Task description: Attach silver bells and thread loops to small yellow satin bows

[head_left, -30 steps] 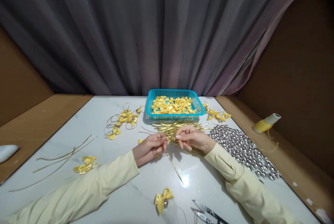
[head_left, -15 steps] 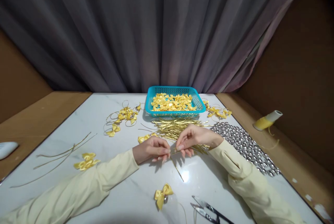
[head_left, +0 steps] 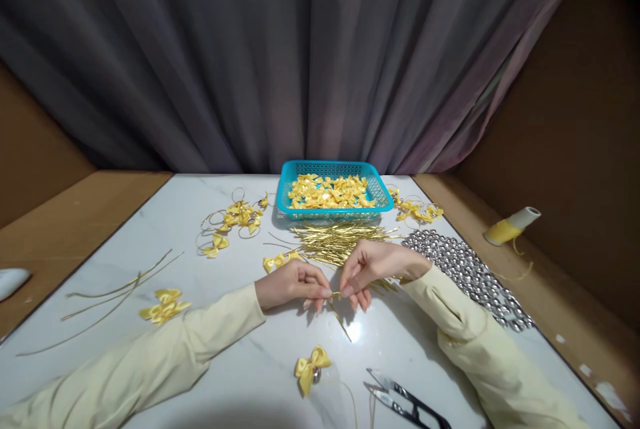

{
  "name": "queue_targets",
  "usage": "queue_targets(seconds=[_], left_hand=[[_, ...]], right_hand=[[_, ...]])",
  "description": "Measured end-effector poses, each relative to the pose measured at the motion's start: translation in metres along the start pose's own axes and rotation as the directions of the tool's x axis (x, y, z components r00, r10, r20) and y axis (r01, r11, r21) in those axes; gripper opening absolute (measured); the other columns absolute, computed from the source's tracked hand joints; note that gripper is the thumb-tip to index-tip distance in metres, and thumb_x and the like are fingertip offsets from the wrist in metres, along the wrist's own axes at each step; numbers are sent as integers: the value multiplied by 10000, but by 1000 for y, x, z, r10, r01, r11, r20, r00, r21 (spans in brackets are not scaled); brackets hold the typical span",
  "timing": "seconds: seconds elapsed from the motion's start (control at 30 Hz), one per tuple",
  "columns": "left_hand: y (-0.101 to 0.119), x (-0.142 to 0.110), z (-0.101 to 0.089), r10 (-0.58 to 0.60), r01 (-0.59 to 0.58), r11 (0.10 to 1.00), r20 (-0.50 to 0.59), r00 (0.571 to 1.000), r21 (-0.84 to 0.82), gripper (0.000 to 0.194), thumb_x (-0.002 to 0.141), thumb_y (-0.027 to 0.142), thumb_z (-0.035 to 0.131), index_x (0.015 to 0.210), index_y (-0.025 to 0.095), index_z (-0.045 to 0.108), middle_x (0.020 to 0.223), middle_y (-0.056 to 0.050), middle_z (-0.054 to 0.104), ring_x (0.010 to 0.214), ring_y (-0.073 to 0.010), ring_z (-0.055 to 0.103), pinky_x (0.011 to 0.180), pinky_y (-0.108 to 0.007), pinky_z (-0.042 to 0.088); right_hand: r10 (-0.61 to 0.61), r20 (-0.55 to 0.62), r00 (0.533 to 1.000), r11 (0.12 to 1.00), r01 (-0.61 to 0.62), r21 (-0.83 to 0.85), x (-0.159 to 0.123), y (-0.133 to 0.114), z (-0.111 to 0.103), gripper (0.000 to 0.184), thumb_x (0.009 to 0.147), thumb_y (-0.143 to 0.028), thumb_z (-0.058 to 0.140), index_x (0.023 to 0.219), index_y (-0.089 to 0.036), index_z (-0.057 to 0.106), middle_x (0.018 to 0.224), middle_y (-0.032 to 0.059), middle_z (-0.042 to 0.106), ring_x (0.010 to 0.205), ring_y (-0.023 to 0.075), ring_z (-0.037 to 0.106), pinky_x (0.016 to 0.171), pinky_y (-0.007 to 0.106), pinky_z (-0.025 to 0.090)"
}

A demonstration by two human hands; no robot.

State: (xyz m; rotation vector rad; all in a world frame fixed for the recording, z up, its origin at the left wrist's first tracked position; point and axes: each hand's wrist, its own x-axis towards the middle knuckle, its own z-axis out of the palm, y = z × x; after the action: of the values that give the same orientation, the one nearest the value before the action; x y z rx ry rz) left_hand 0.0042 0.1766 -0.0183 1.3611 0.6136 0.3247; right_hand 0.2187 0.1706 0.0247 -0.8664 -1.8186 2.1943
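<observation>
Over the middle of the table, my left hand pinches a thin gold cord between thumb and fingertips, and one length of it slants down toward me. My right hand pinches the same cord just to the right, with a small gap between the two hands. Behind them lies a heap of cut gold cords. A yellow ribbon bow with a silver bell rests in front of the hands. Thread snips lie to its right.
A turquoise basket of yellow bows stands at the back. Silver bells are spread along the right side, near a thread spool. Finished-looking bow loops and loose cords lie on the left. A grey curtain hangs behind.
Both hands stay close together on the cord; my right hand's fingertips have shifted slightly right and down. The whole view has tilted a little.
</observation>
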Motion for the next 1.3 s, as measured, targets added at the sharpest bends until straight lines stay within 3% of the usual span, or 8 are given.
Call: queue_targets(seconds=[1.3], left_hand=[[2,-1,2,20,-22,995,19,1000,95,175,722,259,648,767,106,721,581,-58,680,417,-68,437,435,-175,368]], right_hand=[[29,22,999,1000,-29,8,4,3,1,183,648,-252,715,763,-111,691,549,-4,654,467,91,618,479,178,516]])
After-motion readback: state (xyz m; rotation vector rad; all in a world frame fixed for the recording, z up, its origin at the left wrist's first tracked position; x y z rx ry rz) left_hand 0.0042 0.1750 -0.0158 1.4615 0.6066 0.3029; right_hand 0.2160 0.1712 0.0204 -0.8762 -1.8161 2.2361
